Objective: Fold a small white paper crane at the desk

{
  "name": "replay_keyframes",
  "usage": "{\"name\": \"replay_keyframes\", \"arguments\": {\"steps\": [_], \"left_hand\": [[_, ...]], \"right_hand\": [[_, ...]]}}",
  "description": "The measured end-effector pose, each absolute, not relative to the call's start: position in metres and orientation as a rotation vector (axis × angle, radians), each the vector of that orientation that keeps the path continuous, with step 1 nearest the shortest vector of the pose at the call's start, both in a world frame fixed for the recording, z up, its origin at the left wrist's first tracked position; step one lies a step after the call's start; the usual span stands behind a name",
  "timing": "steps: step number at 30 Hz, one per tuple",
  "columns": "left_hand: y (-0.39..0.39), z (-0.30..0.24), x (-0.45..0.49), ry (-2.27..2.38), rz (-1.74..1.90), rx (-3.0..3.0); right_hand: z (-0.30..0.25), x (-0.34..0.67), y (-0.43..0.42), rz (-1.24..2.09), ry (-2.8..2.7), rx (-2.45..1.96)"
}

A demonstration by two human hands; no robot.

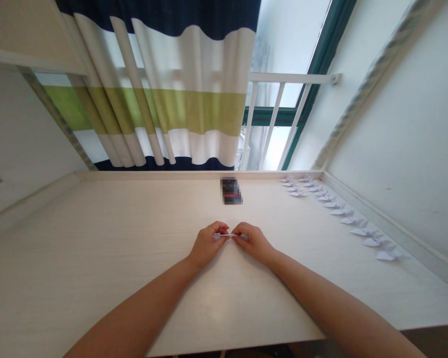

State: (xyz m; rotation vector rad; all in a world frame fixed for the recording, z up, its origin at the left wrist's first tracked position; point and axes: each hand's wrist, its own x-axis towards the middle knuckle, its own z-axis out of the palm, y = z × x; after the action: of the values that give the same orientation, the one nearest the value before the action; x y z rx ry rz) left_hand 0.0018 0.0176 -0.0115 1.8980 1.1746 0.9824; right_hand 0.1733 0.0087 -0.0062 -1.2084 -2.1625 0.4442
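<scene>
Both of my hands meet at the middle of a pale wooden desk [97, 258]. My left hand [207, 243], with a ring on one finger, pinches the left end of a small folded piece of white paper [227, 235]. The paper's right end is pinched by my right hand [252, 241]. All fingers are curled tight on the paper, which lies low over the desk surface. Most of the paper is hidden by my fingers.
Several folded white paper cranes [358, 221] lie in a row along the desk's right edge. A small dark blurred object [231, 191] stands at the back of the desk. A striped curtain [164, 99] and a window with a white railing [283, 99] are behind.
</scene>
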Motion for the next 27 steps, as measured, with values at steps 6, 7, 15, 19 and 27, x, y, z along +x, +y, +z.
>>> {"name": "replay_keyframes", "arguments": {"steps": [6,7,15,19,27], "left_hand": [[0.02,-0.013,-0.001,1.143,1.007,2.255],[0.021,-0.013,-0.002,1.119,0.967,2.306],[0.028,-0.01,-0.01,0.916,0.639,2.326],[0.029,-0.008,-0.011,0.919,0.666,2.264],[0.032,-0.013,-0.007,1.087,0.742,2.09]], "right_hand": [[-0.003,0.174,0.006,-0.033,-2.381,-0.986],[-0.004,0.174,0.006,-0.072,-2.412,-0.983],[0.002,0.18,0.007,0.034,-2.629,-0.926],[0.005,0.183,0.006,0.111,-2.65,-0.908],[0.001,0.177,0.008,0.088,-2.626,-0.965]]}}
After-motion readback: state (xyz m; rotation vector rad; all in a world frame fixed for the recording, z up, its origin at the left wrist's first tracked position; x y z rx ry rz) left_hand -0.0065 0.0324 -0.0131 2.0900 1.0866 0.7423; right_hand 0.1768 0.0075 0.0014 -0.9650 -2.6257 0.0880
